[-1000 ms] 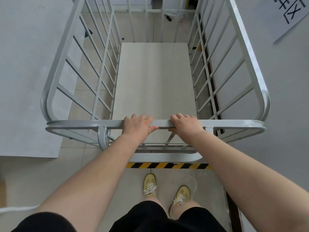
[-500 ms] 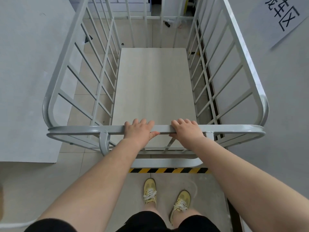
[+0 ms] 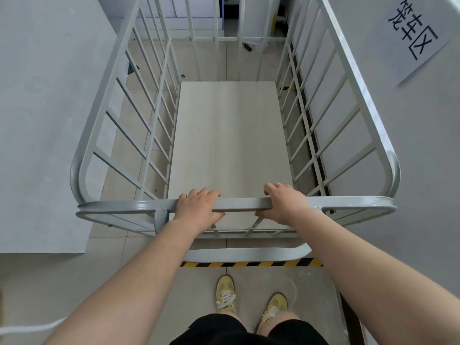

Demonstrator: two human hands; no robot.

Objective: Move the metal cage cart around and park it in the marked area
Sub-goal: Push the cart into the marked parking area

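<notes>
The grey metal cage cart (image 3: 117, 204) stands straight in front of me, with barred sides and a pale wooden floor board (image 3: 229, 135). My left hand (image 3: 196, 207) and my right hand (image 3: 286, 205) both grip its near top rail, a short gap between them. A yellow-and-black striped tape line (image 3: 251, 264) runs across the floor just under the cart's near end. The cart sits between two light grey panels.
A grey panel (image 3: 44, 120) closes the left side and a grey wall (image 3: 423, 170) the right, bearing a paper sign (image 3: 420, 33) with black characters. My yellow shoes (image 3: 225, 296) stand behind the tape. A white cord (image 3: 32, 328) lies at lower left. Small dark items lie on the tiles beyond the cart.
My two hands have moved apart along the rail. The cart sits slightly lower in view, and more of the room beyond it shows.
</notes>
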